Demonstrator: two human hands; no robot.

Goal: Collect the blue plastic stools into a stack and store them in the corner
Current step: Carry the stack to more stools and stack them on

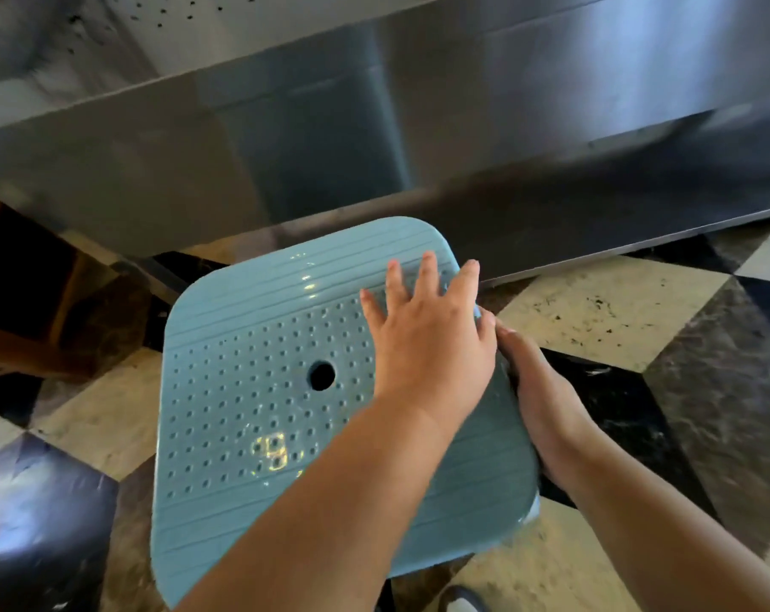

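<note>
Blue stool (259, 390) is right below the camera, seat up, just in front of a steel worktop (374, 139) panel, over the checkered floor (617, 302). Legs aren't visible, so can't tell if it's standing on the floor or lifted, or whether other stools sit nested under it.

Left hand (427, 342) crosses over from lower centre and lies flat on the seat w/ fingers spread and straight – pressing, not grasping. Right hand (546, 404) is at the seat's right edge, fingers curled under the rim – its grip looks closed on the stool, though the fingertips are hidden.

Likely step: steadying or lifting the stool for the stack.

Risks, as I judge them:
- one-sided hold at the rim – stool could tip left when lifted, since the flat hand can't stop a swing.
- glossy plastic, palm may slide.
- steel panel is close; a swing fwd could knock the far edge into it.
- arms crossed, awkward for carrying to the corner.
</note>
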